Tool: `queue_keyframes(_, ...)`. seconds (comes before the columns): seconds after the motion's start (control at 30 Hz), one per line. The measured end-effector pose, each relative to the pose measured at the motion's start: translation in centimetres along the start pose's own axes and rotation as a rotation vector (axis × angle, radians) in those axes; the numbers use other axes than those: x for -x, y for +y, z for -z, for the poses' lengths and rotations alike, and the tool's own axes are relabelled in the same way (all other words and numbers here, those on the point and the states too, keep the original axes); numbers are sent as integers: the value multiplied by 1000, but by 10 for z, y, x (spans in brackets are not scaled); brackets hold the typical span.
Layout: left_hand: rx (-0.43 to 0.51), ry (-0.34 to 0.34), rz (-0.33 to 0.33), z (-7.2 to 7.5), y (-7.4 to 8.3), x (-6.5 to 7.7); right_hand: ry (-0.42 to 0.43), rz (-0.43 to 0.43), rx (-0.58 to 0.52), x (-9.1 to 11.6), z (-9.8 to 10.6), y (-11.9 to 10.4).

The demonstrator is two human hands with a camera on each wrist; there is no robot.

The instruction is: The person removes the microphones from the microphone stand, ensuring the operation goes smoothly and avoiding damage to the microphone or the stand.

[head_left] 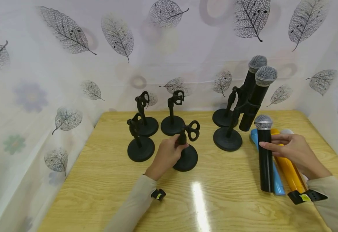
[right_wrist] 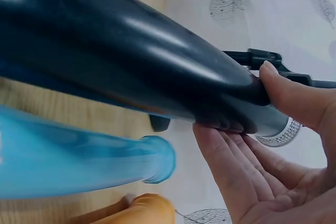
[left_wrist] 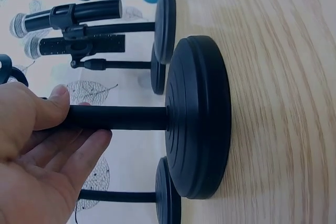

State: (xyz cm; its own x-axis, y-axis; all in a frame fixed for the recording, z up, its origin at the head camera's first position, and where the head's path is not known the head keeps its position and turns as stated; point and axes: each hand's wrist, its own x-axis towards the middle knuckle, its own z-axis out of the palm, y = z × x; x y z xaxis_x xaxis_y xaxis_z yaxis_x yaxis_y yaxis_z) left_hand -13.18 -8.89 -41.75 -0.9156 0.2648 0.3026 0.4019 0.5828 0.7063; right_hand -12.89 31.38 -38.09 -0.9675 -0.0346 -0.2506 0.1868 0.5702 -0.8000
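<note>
My left hand (head_left: 166,154) grips the upper stem of a black microphone stand (head_left: 187,159), just under its two-ringed clip (head_left: 192,130). In the left wrist view the thumb and fingers wrap the thin stem (left_wrist: 121,117) above the round ridged base (left_wrist: 197,119). My right hand (head_left: 292,151) holds a black microphone (head_left: 265,164) near its silver mesh head, thumb on one side and fingers on the other. The right wrist view shows its dark handle (right_wrist: 131,45) raised over a blue microphone (right_wrist: 79,156). An orange microphone (head_left: 290,174) lies beside the blue one.
Two stands at the back right carry black microphones (head_left: 258,93), tilted with mesh heads up. Further left stand several bare microphone stands (head_left: 141,149). A leaf-printed cloth (head_left: 169,48) hangs behind the wooden table (head_left: 105,193). Something white (head_left: 286,131) shows behind the right hand.
</note>
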Motion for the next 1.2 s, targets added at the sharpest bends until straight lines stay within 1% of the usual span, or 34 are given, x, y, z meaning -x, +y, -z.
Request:
queue_keyframes(0.07,-10,11,8,3,-1,1,-8,-2,-12,-3,-1,3)
queue_keyframes(0.27,-21,36,14,9,-6,3,7,11,-41,-11,-6,7)
queue_keyframes(0.4,-21,42,24,12,-10,2,-2,-9,-16,-16,-7,8)
queue_keyframes(0.57,-43,70,41,15,-15,2,-7,10,27,-23,-8,8)
queue_keyframes(0.7,-55,89,67,19,-18,3,-8,3,71,-28,-12,8)
queue_keyframes(0.9,-64,97,84,24,-22,2,-9,-26,194,-35,-17,7)
queue_keyframes(1.03,-66,105,83,26,-25,1,5,-1,286,-41,-17,6)
queue_keyframes(1.2,-47,113,98,28,-27,0,6,42,348,-44,-15,6)
